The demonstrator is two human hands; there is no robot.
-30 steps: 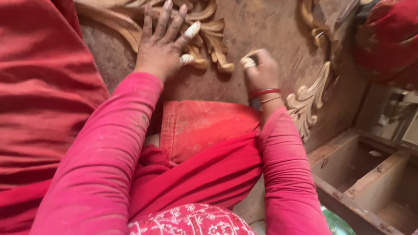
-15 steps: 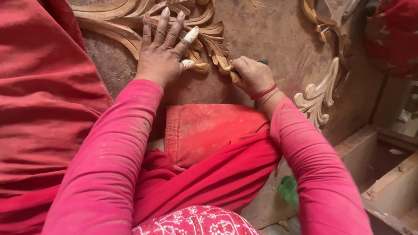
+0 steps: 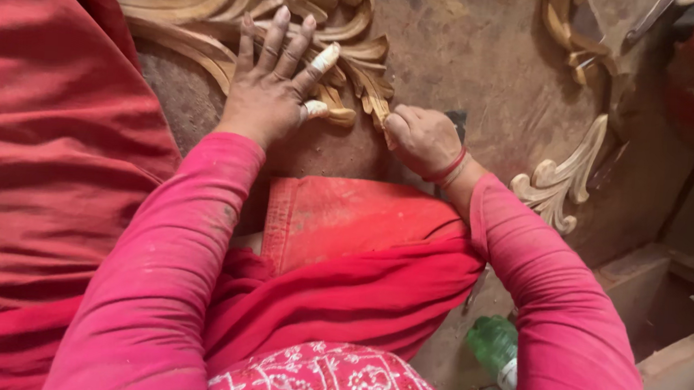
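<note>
My left hand lies flat on a carved wooden scroll ornament, fingers spread. White tape wraps its forefinger and thumb. My right hand is closed in a fist against the leaf tip of the same carving. A small dark sheet sticks out behind its knuckles. A red thread band circles that wrist. The carving stands out from a dusty brown wood panel.
A second carved scroll runs down the panel's right side. Red cloth covers the left, and a red stitched pad lies below my hands. A green bottle sits by my right elbow, beside wooden frames.
My right hand has shifted left onto the leaf tip of the carving. My left hand stays flat on the scroll. The view has tilted slightly.
</note>
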